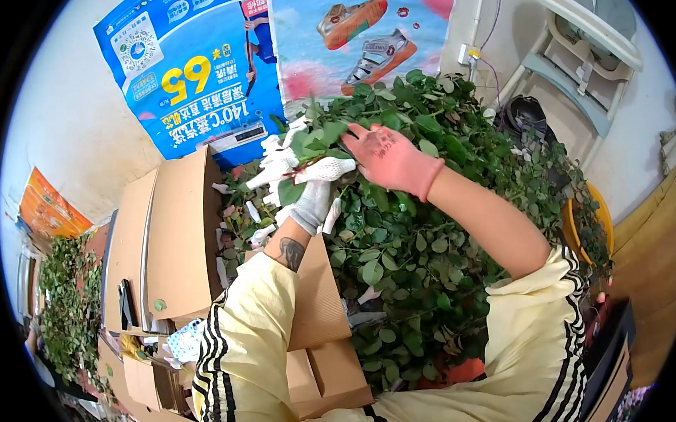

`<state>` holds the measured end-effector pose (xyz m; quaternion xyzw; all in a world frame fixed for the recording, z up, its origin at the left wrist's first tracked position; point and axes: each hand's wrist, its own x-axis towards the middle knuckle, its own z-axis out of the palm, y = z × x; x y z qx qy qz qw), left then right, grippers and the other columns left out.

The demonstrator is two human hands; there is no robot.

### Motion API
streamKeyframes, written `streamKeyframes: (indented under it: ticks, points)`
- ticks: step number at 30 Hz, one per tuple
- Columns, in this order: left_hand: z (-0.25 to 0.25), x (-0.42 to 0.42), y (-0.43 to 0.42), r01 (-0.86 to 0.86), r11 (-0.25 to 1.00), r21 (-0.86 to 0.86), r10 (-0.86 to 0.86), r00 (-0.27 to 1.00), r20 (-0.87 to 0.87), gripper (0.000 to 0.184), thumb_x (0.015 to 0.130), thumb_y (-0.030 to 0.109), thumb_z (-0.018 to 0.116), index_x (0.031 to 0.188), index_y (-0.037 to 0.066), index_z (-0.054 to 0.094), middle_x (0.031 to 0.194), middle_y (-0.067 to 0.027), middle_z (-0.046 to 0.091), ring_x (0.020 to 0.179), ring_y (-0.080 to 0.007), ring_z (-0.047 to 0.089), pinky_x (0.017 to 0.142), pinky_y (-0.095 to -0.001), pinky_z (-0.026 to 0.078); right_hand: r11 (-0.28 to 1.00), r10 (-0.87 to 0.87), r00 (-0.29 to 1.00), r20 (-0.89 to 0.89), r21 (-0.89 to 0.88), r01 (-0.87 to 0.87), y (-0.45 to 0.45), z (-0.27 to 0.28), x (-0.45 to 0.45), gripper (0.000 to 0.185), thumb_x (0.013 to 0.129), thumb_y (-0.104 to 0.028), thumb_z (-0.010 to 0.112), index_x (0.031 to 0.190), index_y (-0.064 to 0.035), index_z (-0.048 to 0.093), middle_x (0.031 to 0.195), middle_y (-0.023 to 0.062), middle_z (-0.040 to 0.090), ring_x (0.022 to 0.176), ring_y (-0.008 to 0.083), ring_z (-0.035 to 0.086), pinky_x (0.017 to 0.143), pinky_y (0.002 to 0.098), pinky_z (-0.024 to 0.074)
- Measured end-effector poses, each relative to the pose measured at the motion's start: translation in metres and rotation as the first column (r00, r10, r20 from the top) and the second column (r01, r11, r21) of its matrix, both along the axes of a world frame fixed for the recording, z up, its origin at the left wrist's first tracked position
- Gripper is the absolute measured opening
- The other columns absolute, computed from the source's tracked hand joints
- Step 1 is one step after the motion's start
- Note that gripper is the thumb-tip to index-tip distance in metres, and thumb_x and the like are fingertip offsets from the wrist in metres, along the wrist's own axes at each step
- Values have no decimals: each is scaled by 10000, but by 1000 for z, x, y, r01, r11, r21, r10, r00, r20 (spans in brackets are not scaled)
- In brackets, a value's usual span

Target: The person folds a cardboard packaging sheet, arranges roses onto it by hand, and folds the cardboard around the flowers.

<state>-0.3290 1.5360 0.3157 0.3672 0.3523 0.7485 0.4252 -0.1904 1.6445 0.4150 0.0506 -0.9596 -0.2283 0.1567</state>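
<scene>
My left hand (311, 204), in a white glove, is closed around leafy stems whose heads are wrapped in white mesh sleeves (324, 169). The fingers are partly hidden behind the sleeves and leaves. My right hand (390, 159), in a pink glove, is just right of the bunch. Its fingertips are at the green leaves (322, 138), and whether they pinch anything is too small to tell. More white-sleeved heads (279, 155) cluster at the left of the bunch. Below both hands spreads a big heap of leafy stems (411, 251).
Cardboard boxes (184, 235) stand on the left, with another cardboard piece (316, 292) below my left hand. Posters (202, 65) cover the back wall. A high chair (573, 78) and a yellow basket (604, 220) are at the right.
</scene>
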Motion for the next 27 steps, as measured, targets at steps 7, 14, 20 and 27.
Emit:
streamKeyframes:
  ticks: [7,14,20,27]
  points:
    - [9,-27,-9,-316,949,6,297,897,328,172,892,243,558,976,93,577,928,-20,586,876,-141,568,817,-303,489,844,-494,869,-23,-252,473,-32,93,88,450,790,-244,544,1219,-124,482,1208,146,530,976,301,600,925,377,433]
    - [56,-50,-75,-447,834,324,330,874,357,201,900,175,552,1088,103,554,1137,-52,587,1045,-162,558,907,-328,490,654,-688,431,-584,-756,20,68,66,264,370,899,-213,500,1202,-3,514,1180,142,549,1080,238,530,940,315,400]
    - [110,-108,-38,-557,755,346,544,238,-805,334,935,179,487,1212,-4,456,1141,-118,569,1001,-210,582,943,-302,438,471,-608,337,-719,-668,-577,51,64,299,316,945,-152,446,1188,41,507,1127,129,576,1054,153,520,900,285,419]
    - [52,-81,15,-739,673,-13,100,107,-989,387,774,380,616,992,61,644,935,-213,633,916,-264,623,806,-341,475,492,-519,289,-804,-557,-669,74,37,305,340,947,-112,427,1259,22,440,1182,102,535,1046,169,519,900,298,424]
